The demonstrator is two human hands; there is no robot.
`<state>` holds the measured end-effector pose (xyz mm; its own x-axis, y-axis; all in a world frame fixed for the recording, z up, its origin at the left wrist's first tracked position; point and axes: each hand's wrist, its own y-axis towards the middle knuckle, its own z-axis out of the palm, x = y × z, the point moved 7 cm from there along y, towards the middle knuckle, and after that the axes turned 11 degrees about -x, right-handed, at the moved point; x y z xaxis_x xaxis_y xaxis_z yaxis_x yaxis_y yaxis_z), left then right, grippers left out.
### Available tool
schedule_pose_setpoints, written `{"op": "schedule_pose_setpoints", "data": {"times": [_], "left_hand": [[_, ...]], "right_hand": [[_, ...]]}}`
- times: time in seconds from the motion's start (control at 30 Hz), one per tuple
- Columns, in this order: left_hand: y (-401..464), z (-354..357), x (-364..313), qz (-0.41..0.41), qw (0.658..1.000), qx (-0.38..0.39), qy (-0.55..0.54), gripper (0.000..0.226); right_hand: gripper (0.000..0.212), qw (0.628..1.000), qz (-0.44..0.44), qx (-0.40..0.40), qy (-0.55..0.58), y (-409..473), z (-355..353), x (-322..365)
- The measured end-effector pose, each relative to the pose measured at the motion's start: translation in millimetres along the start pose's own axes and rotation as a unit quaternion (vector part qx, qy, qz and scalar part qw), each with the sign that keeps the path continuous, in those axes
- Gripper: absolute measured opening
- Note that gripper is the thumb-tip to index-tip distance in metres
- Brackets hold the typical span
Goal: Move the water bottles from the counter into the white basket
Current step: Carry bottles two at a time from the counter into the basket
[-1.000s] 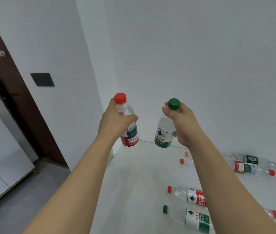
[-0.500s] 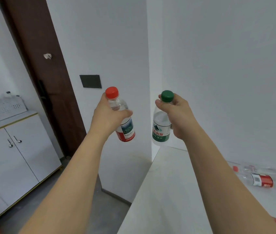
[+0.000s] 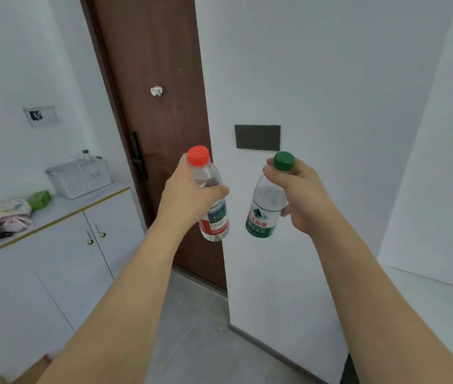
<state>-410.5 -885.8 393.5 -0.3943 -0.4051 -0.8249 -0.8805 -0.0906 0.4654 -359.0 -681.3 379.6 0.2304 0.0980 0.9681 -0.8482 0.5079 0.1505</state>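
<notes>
My left hand (image 3: 185, 196) grips a clear water bottle with a red cap and red label (image 3: 210, 198), held upright in the air. My right hand (image 3: 301, 195) grips a second bottle with a green cap and green label (image 3: 266, 206) near its neck, tilted slightly. Both are raised in front of a brown door. The white perforated basket (image 3: 81, 180) stands far to the left on a white cabinet top, with a bottle or two showing above its rim. Only a corner of the white counter (image 3: 441, 297) shows at the right edge.
A brown door (image 3: 153, 112) with a dark handle is straight ahead, and a white wall corner with a dark panel (image 3: 257, 137) juts out on the right. On the white cabinet (image 3: 61, 261) lie a green packet and crumpled cloth. Grey floor stretches between.
My view has swung left from the counter toward the door and cabinet. The bottles lying on the counter have left the frame, and the basket has come closer. Both hands still hold their bottles.
</notes>
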Motion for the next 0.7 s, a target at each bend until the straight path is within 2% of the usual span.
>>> {"op": "schedule_pose_setpoints", "data": {"times": [0.27,0.43,0.57,0.7], "left_hand": [[131.9,-69.4,103.0,-0.027,0.998,-0.049,-0.003,0.050],[209.6,-133.3,155.8,-0.044,0.994,-0.094,-0.022,0.039],[270.2,-185.4,211.0,-0.050,0.989,-0.134,-0.031,0.053],[334.8,-233.5,272.5,-0.044,0.988,-0.146,-0.025,0.059]], "right_hand": [[0.020,0.999,-0.014,0.038,-0.004,81.2,169.8,-46.9],[0.017,0.994,-0.025,0.104,0.003,121.9,288.8,-62.0],[0.022,0.988,-0.020,0.156,-0.008,148.9,389.6,-84.4],[0.021,0.985,-0.028,0.173,0.006,177.5,490.2,-112.7]]}}
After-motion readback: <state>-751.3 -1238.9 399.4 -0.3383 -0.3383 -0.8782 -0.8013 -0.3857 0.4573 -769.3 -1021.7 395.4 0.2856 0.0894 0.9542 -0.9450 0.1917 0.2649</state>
